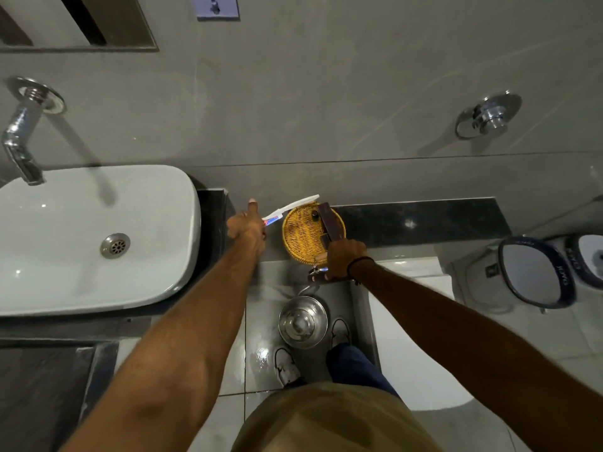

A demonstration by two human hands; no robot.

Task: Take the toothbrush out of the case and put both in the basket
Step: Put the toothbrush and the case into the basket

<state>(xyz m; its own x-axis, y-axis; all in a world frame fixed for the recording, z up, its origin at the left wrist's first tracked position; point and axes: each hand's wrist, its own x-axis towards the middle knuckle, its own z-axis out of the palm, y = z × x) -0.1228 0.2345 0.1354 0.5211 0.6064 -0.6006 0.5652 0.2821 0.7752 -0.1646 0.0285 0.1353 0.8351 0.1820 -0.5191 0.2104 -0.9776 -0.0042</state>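
The left hand (246, 225) was closed around the lower end of the toothbrush (292, 207), with the thumb raised. The brush was already out of the case; it pointed to the right and its white upper part lay over the far rim of the basket (295, 252). The right hand (344, 259) was closed on the dark case (331, 223), which hung open, with one flap over the right part of the basket and another part below the hand, past the near edge of the table (424, 220). The basket stood on the table near this edge, beside the sink (98, 236).

It seemed that the step in hand was to lay both things in the basket. To do it well, the brush should come down flat across the woven bottom, so that no long end hangs over the rim and tips it out. The case should perhaps be folded first, because open it looked wider than the free place. The basket looked light and stood close to the edge, so a push from the right hand could slide it off.
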